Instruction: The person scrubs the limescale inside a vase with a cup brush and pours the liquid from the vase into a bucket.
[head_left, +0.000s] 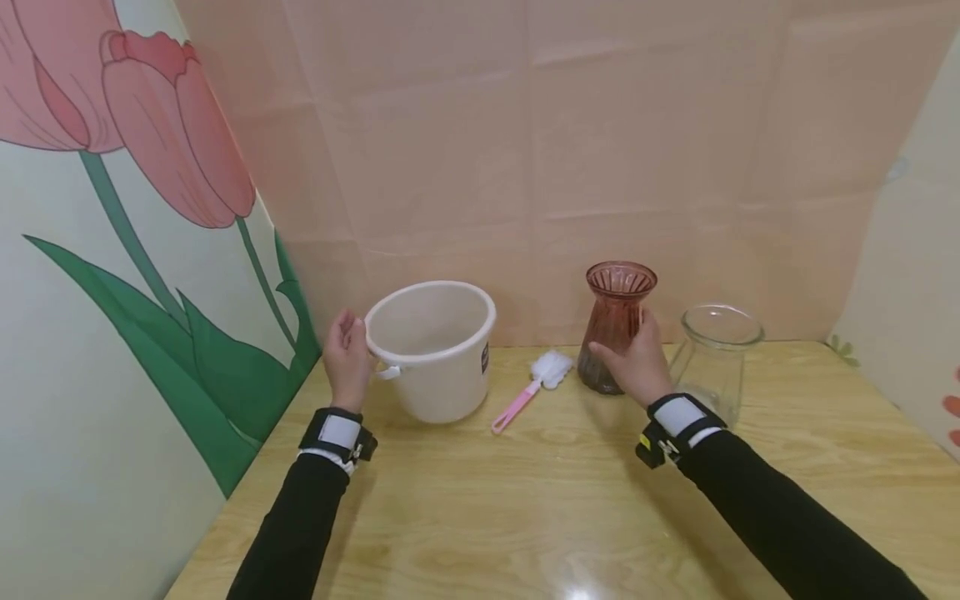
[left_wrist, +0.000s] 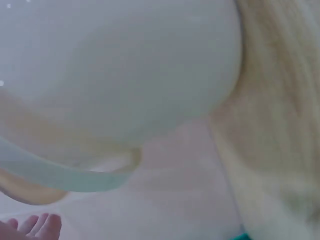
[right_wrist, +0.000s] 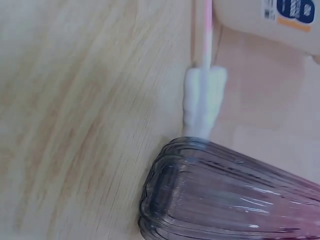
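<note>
wooden table (head_left: 525, 500): left hand (head_left: 347, 354) relaxed beside empty white bucket (head_left: 435, 346); right hand (head_left: 637, 358) grip curled round red vase (head_left: 617, 321)

Clear vase (head_left: 716, 354) – pink brush (head_left: 528, 392).

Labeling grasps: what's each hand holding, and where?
Right hand grips the red vase at its lower body. Left hand is beside the white bucket rim; contact unclear.

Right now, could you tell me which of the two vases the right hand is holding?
The right hand holds the reddish ribbed vase; the clear vase stands untouched to its right.
</note>
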